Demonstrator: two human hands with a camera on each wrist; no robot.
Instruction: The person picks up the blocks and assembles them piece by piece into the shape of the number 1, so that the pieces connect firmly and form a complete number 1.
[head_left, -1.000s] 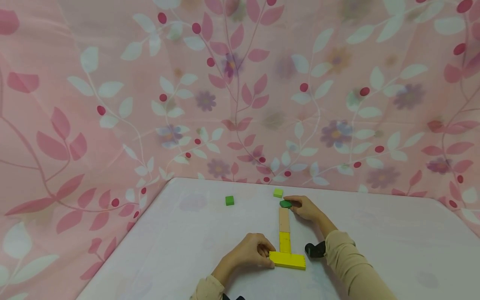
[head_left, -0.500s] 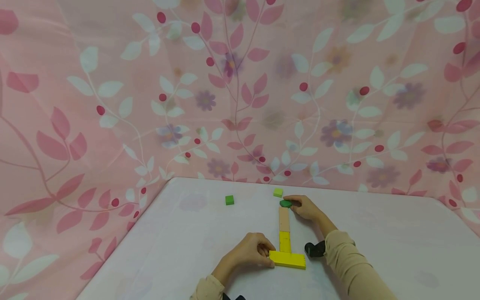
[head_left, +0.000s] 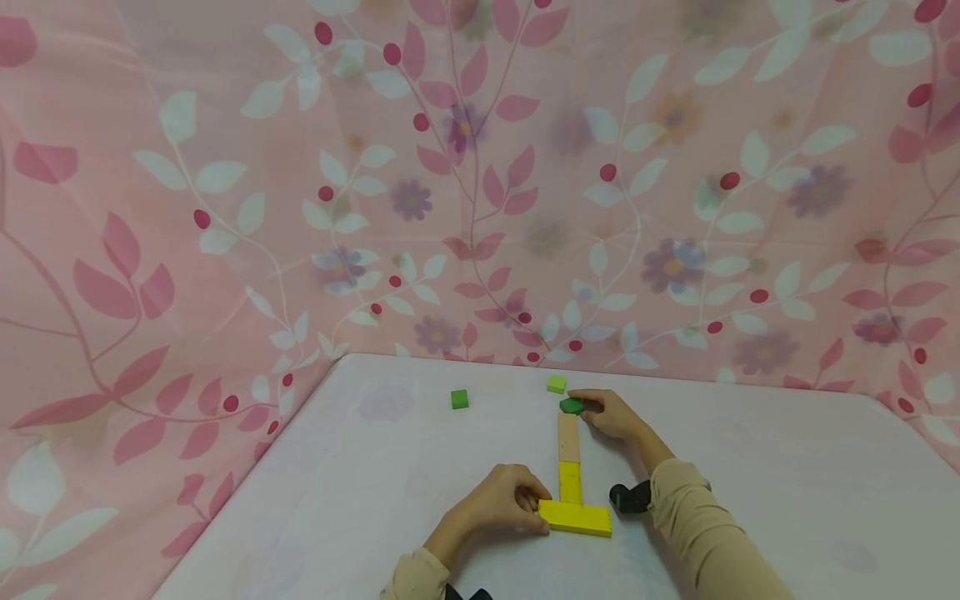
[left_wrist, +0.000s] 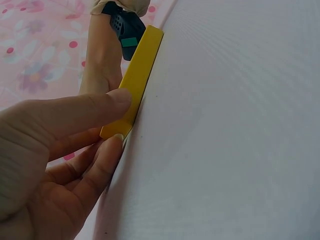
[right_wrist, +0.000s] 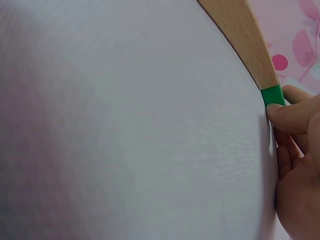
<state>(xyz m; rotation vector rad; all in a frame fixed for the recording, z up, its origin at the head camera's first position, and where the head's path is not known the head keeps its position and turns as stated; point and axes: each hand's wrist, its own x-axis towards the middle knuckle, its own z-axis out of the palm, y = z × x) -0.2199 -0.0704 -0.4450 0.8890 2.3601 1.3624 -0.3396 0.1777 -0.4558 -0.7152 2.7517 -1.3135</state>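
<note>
In the head view my left hand [head_left: 504,500] pinches the left end of a long yellow block [head_left: 575,518] that lies crosswise. The left wrist view shows the thumb on the face of that yellow block [left_wrist: 142,65] and fingertips at its near end. A shorter yellow piece [head_left: 570,482] runs away from its middle, followed by a plain wooden block [head_left: 568,437]. At the far end my right hand [head_left: 611,414] pinches a dark green block [head_left: 572,406]. In the right wrist view this green block [right_wrist: 272,95] touches the end of the wooden block [right_wrist: 242,37]; fingers partly cover it.
A light green block [head_left: 557,384] lies just beyond the right hand's fingers. Farther left is a green block [head_left: 459,399]. A white cloth covers the table [head_left: 360,483], and a pink floral curtain [head_left: 480,208] hangs behind it. Black wrist devices [head_left: 631,498] sit on both arms.
</note>
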